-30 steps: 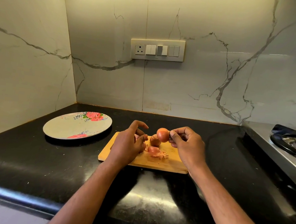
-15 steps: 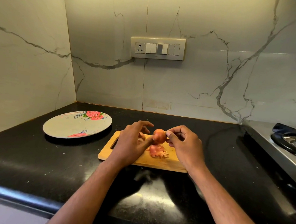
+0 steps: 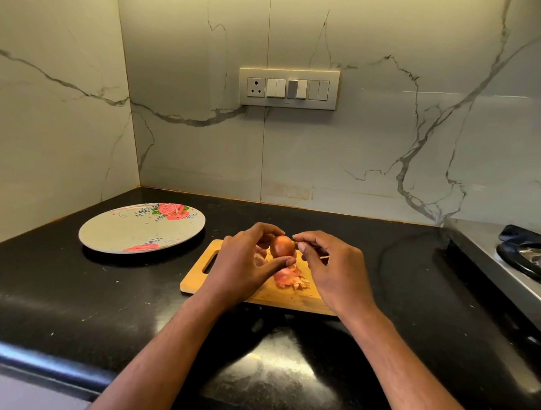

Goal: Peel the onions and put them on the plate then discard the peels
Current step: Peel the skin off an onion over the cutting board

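Left hand (image 3: 240, 264): curled round the onion (image 3: 283, 246), thumb under it and fingers over the top, holding it just above the wooden cutting board (image 3: 255, 294).

Floral plate (image 3: 141, 227): on the black countertop (image 3: 55, 296), left of the board and apart from it; I see no onion on it yet.

Onion: brown-red skin on the side facing me, so I count it as not fully peeled. Something pale shows on the board behind my left hand; too hidden to name.

Peels (image 3: 290, 279): small pink-orange heap on the board, just below the held onion.

Right hand (image 3: 335, 270): fingertips pinched together at the onion's upper right edge, apparently on a flap of skin.

Gas stove (image 3: 534, 263): far right, not involved.

Step, as I judge it: peeling, with plating and discarding undone. Next move calls for a firm left grip while the right draws the skin away.
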### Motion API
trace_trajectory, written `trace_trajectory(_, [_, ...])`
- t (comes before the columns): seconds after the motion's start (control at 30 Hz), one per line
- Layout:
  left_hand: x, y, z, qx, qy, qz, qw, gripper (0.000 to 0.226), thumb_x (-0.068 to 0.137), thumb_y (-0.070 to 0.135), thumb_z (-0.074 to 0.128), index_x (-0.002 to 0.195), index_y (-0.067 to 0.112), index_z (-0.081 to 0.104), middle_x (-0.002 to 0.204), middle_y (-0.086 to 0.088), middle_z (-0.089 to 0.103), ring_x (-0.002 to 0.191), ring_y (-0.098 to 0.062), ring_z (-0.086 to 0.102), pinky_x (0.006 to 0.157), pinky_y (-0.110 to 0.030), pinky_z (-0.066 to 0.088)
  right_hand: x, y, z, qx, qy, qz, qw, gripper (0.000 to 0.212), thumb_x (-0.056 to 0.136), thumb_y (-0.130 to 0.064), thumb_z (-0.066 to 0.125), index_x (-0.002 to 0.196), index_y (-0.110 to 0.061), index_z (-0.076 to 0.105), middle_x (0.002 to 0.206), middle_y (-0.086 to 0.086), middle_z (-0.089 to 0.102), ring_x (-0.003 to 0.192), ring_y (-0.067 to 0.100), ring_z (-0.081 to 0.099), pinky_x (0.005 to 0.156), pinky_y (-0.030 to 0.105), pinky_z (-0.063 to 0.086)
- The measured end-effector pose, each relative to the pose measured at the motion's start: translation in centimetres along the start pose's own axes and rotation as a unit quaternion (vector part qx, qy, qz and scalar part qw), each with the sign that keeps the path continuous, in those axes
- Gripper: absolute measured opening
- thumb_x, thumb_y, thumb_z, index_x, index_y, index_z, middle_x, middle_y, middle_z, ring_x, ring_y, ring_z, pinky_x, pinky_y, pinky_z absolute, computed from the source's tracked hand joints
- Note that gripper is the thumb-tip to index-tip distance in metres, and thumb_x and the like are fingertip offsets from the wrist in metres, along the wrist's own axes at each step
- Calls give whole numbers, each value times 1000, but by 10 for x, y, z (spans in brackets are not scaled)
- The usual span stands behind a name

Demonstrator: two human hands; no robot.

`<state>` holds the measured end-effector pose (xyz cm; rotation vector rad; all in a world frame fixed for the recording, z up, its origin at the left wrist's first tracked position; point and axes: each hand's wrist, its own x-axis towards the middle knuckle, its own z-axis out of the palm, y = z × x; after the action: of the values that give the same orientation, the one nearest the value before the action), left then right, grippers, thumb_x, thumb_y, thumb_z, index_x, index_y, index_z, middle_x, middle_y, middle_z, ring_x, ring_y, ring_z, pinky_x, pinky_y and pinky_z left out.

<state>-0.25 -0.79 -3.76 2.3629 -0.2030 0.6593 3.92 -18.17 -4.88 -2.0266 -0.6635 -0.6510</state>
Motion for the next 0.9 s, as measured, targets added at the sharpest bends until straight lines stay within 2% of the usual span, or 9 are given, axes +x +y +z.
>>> trace_trajectory(0.1, [1,0,0,-25,0,5,1000,56,80,43,77,128,28,53,120,13,61,96,1,57,82,-6,46,0,2,0,-38,-4,-29,999,18,96,-23,68,112,-27,75,101,-13,73,89,-2,63,75,3,45])
trace_trajectory(0.13, [1,0,0,-34,0,8,999,55,81,41,77,129,27,53,120,12,60,95,3,57,78,-3,45,0,1,-1,-41,-2,-33,999,16,96,-23,68,110,-26,75,100,-12,73,89,0,64,75,5,47])
trace_trajectory(0.2, [0,0,2,-47,1,16,999,54,81,39,77,128,26,53,118,13,60,96,7,57,79,-1,44,-1,0,-2,-39,2,-40,998,13,95,-22,68,107,-24,75,96,-12,73,85,1,65,73,7,48])
trace_trajectory(0.37, [-1,2,1,-89,-22,-2,996,52,82,41,73,129,30,54,111,21,58,97,8,59,79,-14,51,-1,0,-6,-6,5,-22,1000,8,91,-18,73,97,-22,76,84,-14,70,78,-2,66,69,6,49])
trace_trajectory(0.47, [-1,2,1,-124,-36,-5,992,45,86,36,71,128,35,53,114,18,60,100,-1,62,73,-18,52,0,0,-8,9,9,-10,1000,6,88,-17,74,92,-20,75,79,-14,70,81,-2,65,64,7,47])
trace_trajectory(0.53, [-1,1,0,-144,-46,-6,988,42,88,34,69,127,39,52,119,15,61,103,-5,63,72,-16,50,1,-2,-7,11,14,0,1000,3,87,-18,74,90,-20,74,77,-13,69,75,-1,65,62,8,47])
trace_trajectory(0.7, [-3,1,1,-185,-75,2,980,43,89,33,68,128,40,53,126,18,61,115,1,60,92,-19,53,7,5,-11,89,54,91,990,6,89,-16,70,87,-18,75,74,-7,72,65,6,69,61,18,54])
trace_trajectory(0.8, [-1,-2,1,-186,-67,-13,980,42,91,32,65,129,41,51,127,15,59,114,-5,62,90,-28,56,6,12,-17,110,6,116,987,10,96,-22,67,94,-20,77,80,-7,74,70,7,70,65,19,58])
trace_trajectory(0.9, [0,-3,1,-185,-57,-18,981,41,93,32,63,129,43,48,128,14,56,117,-10,60,96,-35,56,4,15,-14,60,-45,96,993,10,95,-31,68,90,-26,76,80,-12,73,76,2,67,66,13,52])
